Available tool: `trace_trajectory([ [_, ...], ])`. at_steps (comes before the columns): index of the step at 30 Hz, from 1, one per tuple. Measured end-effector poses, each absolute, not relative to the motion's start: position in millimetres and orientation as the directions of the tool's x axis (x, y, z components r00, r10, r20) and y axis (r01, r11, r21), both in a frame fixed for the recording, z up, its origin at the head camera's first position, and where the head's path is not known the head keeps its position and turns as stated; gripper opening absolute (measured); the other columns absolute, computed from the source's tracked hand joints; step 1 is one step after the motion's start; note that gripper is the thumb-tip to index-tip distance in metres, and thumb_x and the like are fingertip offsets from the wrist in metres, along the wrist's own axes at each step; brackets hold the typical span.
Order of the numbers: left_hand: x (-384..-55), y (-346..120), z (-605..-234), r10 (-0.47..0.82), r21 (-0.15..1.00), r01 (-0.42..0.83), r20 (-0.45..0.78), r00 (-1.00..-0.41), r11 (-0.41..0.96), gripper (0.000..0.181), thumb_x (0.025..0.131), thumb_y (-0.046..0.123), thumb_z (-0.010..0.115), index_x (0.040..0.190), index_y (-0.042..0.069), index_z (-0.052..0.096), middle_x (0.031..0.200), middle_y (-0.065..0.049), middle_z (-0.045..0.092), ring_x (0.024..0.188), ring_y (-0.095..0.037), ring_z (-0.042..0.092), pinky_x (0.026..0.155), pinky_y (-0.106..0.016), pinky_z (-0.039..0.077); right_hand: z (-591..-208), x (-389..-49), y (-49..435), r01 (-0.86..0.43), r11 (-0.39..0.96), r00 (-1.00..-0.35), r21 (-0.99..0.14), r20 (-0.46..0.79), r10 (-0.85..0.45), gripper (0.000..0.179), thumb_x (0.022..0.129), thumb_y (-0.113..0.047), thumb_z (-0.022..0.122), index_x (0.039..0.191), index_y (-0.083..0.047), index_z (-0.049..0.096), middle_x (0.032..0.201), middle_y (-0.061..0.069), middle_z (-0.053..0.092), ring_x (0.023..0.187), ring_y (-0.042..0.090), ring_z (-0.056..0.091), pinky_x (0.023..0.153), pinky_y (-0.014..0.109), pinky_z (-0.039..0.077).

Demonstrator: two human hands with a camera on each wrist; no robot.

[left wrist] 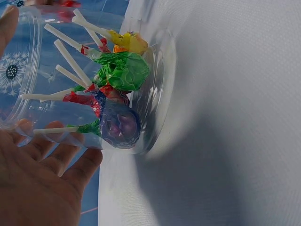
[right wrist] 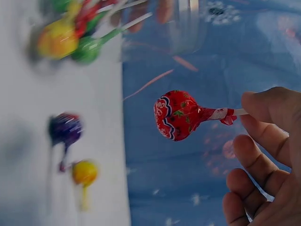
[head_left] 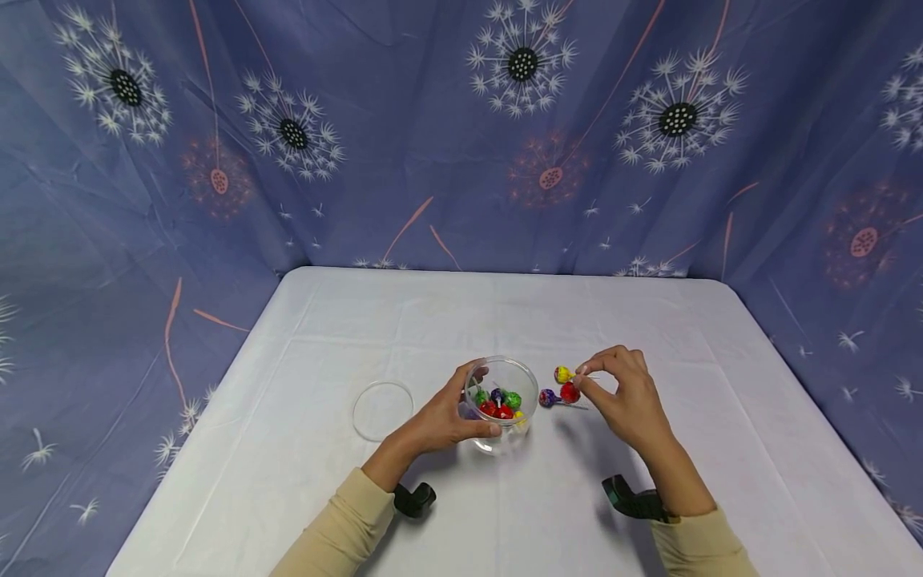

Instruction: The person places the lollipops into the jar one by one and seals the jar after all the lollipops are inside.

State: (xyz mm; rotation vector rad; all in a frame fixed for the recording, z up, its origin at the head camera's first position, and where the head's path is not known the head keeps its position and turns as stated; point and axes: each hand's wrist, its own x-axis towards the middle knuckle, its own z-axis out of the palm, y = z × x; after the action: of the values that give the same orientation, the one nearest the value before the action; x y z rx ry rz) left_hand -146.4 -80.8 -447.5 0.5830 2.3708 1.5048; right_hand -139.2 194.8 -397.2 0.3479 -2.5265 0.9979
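Note:
A clear plastic tub (head_left: 502,445) with several wrapped lollipops inside is gripped by my left hand (head_left: 438,423), thumb on the near side and fingers around the far side. In the left wrist view, the green lollipop (left wrist: 124,70) and a purple lollipop (left wrist: 120,126) show through its wall, white sticks toward the mouth. My right hand (head_left: 633,401) pinches a red lollipop (right wrist: 178,115) by its stick between thumb and forefinger, above the table to the tub's right. Below it on the cloth lie a yellow lollipop (head_left: 562,374) and another purple lollipop (head_left: 548,397).
A clear round lid (head_left: 354,413) lies flat on the white-covered table (head_left: 317,320), left of the tub. Dark wrist mounts (head_left: 414,500) sit on both forearms. A blue dandelion-print curtain (head_left: 404,160) hangs behind the table and along its sides.

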Motion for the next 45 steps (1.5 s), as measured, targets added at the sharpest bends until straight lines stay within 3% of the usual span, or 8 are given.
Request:
trace_trajectory([
  [13,-147,-81,-447,0.477,0.918,0.180,-0.012,-0.879,0.354,0.095,0.075,0.040,0.079,0.148,0.028,0.019,0.152,-0.004,0.032,0.138,-0.029,0.036,0.113,-0.050,0.029,-362,-147,156,-0.498,0.593,-0.849,-0.632,0.497,-0.183,0.012,0.077,-0.007,0.076,0.082,-0.014,0.067,0.094,-0.002,0.057,0.098,0.010,0.040,0.078,0.036,0.037],
  [22,-147,-82,-447,0.492,0.927,0.184,0.000,-0.871,0.326,0.095,0.075,0.038,0.078,0.148,0.028,0.018,0.152,-0.010,0.031,0.137,-0.032,0.037,0.113,-0.051,0.029,-372,-150,140,-0.517,0.589,-0.847,-0.621,0.469,-0.250,0.011,0.079,-0.008,0.074,0.082,-0.017,0.067,0.093,-0.004,0.056,0.096,0.011,0.039,0.079,0.035,0.038],
  [29,-147,-83,-447,0.499,0.926,0.193,0.006,-0.867,0.325,0.094,0.075,0.041,0.078,0.147,0.031,0.018,0.152,-0.009,0.031,0.136,-0.031,0.037,0.112,-0.050,0.031,-385,-151,135,-0.526,0.622,-0.842,-0.580,0.456,-0.288,0.011,0.078,-0.012,0.075,0.082,-0.019,0.068,0.090,-0.005,0.056,0.089,0.010,0.038,0.071,0.032,0.035],
  [38,-148,-83,-448,0.492,0.919,0.193,-0.002,-0.871,0.344,0.096,0.075,0.044,0.077,0.148,0.030,0.017,0.152,-0.004,0.032,0.137,-0.030,0.037,0.112,-0.048,0.032,-398,-155,129,-0.575,0.641,-0.806,-0.508,0.486,-0.338,0.010,0.075,-0.010,0.075,0.076,-0.018,0.068,0.087,-0.002,0.056,0.086,0.016,0.038,0.081,0.038,0.030],
  [45,-148,-82,-448,0.488,0.916,0.187,-0.011,-0.873,0.355,0.095,0.075,0.044,0.077,0.148,0.031,0.016,0.152,-0.002,0.032,0.136,-0.029,0.038,0.112,-0.047,0.033,-402,-155,127,-0.599,0.673,-0.775,-0.434,0.527,-0.349,0.010,0.074,-0.012,0.075,0.073,-0.018,0.068,0.087,-0.001,0.056,0.086,0.018,0.039,0.082,0.037,0.030],
])
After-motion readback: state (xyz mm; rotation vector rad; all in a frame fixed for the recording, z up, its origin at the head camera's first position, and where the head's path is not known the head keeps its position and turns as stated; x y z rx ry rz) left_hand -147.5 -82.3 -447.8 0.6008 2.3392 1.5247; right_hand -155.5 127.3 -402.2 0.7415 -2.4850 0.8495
